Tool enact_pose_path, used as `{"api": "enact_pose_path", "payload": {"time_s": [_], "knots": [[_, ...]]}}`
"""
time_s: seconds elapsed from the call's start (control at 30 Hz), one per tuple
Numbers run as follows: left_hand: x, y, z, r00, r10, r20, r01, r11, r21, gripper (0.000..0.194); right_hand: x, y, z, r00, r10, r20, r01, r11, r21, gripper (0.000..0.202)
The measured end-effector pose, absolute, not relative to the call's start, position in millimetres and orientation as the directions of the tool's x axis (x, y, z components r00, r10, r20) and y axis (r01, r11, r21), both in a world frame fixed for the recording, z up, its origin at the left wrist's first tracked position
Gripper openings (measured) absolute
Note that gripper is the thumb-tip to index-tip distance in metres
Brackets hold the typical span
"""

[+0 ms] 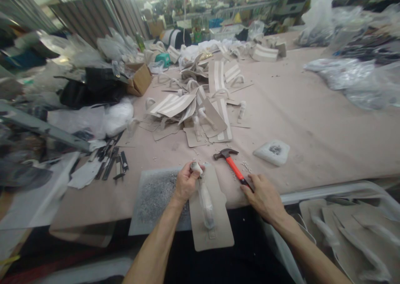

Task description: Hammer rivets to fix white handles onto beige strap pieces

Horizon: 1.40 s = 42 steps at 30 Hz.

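Note:
My left hand [186, 182] is closed on the white wrapped end of a handle strap [206, 202], which lies along a beige panel [220, 217]. The panel hangs partly over the table's front edge, beside a grey board [150, 200] with dark marks. To the right lies a claw hammer [235, 167] with a red shaft, its head pointing away from me. My right hand [264, 196] is at the dark end of its shaft, with the thumb and fingers around it. Small pale rivets [246, 166] are scattered near the hammer.
Beige panels with straps [183, 104] are piled mid-table. A white bag [276, 152] with dark bits lies to the right. Dark strips [109, 163], a cardboard box [140, 79] and plastic bags are at left. More panels [353, 234] fill a bin at lower right.

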<state>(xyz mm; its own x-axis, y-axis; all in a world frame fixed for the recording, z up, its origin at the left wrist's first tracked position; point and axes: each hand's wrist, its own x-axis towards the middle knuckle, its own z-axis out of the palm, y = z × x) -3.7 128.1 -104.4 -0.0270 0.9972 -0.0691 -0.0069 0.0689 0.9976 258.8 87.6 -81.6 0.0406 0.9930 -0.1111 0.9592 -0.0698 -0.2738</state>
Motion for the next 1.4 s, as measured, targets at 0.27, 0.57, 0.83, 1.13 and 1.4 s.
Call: {"api": "enact_pose_path", "payload": {"time_s": [0.27,0.57,0.83,1.13,1.4], "knots": [[-2.7,127.8,-95.8,0.018,1.000,-0.021,0.121,0.019,0.993,0.021,252.7,99.9,-80.1,0.013,0.943,-0.332,0.876,-0.171,-0.452,0.014],[0.0,115.1,-92.2,0.076,0.990,0.119,0.287,-0.136,0.948,0.017,229.9,99.8,-33.4,-0.117,0.855,-0.505,0.213,-0.475,-0.854,0.027],[-2.2,117.2,-95.2,0.144,0.979,0.145,0.360,-0.188,0.914,0.013,241.4,86.3,7.1,-0.332,0.943,0.025,0.819,0.302,-0.487,0.029],[-2.8,117.4,-99.0,0.116,0.989,0.094,0.268,-0.122,0.956,0.016,238.0,81.0,39.5,-0.165,0.892,0.422,0.771,0.383,-0.509,0.032],[-1.3,116.6,-98.7,0.110,0.992,0.066,0.238,-0.091,0.967,0.020,253.1,84.2,-14.9,-0.332,0.938,-0.102,0.910,0.290,-0.296,0.025]]}}
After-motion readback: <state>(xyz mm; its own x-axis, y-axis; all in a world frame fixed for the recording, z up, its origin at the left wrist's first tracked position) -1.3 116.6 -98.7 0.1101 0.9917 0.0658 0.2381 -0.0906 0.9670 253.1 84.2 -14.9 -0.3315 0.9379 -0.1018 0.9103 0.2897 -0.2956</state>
